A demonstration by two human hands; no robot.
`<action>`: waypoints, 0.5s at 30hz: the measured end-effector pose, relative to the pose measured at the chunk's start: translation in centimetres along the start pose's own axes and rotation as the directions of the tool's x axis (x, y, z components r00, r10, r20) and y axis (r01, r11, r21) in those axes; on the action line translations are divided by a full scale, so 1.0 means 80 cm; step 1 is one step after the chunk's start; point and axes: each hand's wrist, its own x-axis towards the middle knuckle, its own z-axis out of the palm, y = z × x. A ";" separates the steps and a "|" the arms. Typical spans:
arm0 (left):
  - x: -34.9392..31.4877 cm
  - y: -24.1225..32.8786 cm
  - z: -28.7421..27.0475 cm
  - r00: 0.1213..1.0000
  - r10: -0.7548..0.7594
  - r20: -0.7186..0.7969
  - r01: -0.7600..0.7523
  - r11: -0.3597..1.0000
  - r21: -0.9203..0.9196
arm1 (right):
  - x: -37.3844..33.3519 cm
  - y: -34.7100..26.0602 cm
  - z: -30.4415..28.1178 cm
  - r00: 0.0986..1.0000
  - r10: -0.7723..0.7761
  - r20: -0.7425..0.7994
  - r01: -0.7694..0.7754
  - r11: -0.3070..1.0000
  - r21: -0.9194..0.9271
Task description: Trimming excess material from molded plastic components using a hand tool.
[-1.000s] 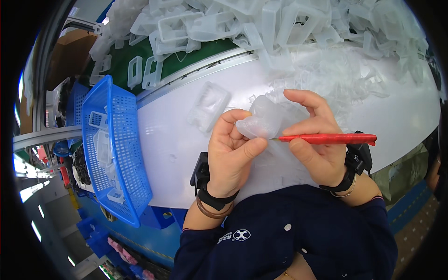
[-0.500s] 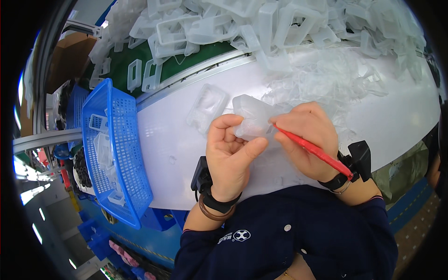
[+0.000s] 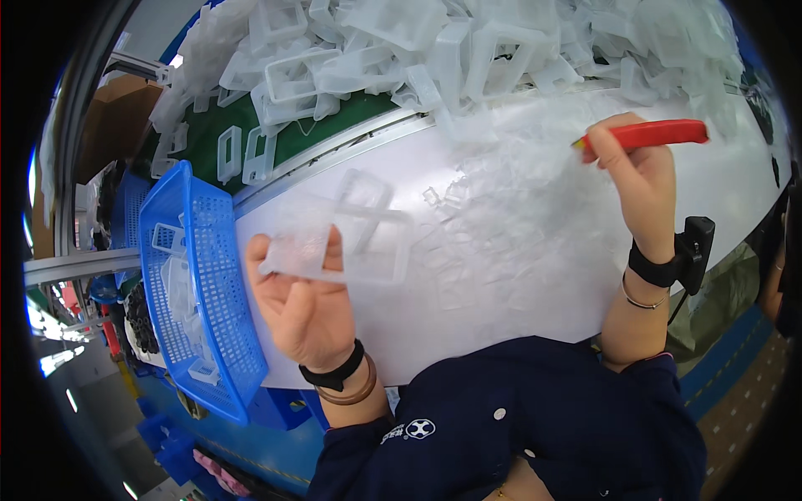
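My left hand is raised over the left part of the table, its fingers closed on a translucent plastic case with a rectangular opening. A second translucent plastic case lies on the table just behind it, partly covered. At the right, well apart from the left hand, my right hand grips a slim red-handled tool. The tool lies nearly level, and a small yellow part shows at its left end. Its working tip is too small to make out. Below it spread many clear plastic scraps.
A blue perforated basket with several translucent pieces stands tilted at the table's left edge. Along the back, a big heap of translucent plastic cases rests beyond a metal rail, partly on a green surface. The white tabletop extends toward me.
My hands have come apart. The left has moved left, toward the basket, with the plastic case; the right has swung up and right, still holding the red tool, which now lies level.
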 end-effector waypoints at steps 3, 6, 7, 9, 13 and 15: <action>-0.005 -0.019 0.005 0.990 -0.129 -0.064 0.143 0.941 0.305 | -0.007 -0.006 0.011 0.959 0.049 0.281 -0.011 0.991 -0.134; -0.010 -0.037 0.014 0.952 -0.290 -0.093 0.304 0.897 0.321 | -0.018 -0.017 0.024 0.970 -0.210 0.121 0.218 0.974 -0.060; -0.011 -0.042 0.014 0.934 -0.355 -0.027 0.348 0.893 0.286 | -0.025 -0.024 0.024 0.973 -0.144 0.181 0.126 0.986 0.105; -0.015 -0.046 0.016 0.906 -0.422 -0.012 0.412 0.877 0.248 | -0.039 -0.030 0.040 0.942 -0.174 0.288 0.071 0.940 0.335; -0.023 -0.048 0.026 0.896 -0.444 0.011 0.428 0.870 0.244 | -0.052 -0.033 0.064 0.889 -0.268 0.372 0.123 0.921 0.370; -0.023 -0.047 0.024 0.888 -0.459 0.036 0.430 0.853 0.296 | -0.053 -0.031 0.066 0.885 -0.263 0.384 0.121 0.927 0.356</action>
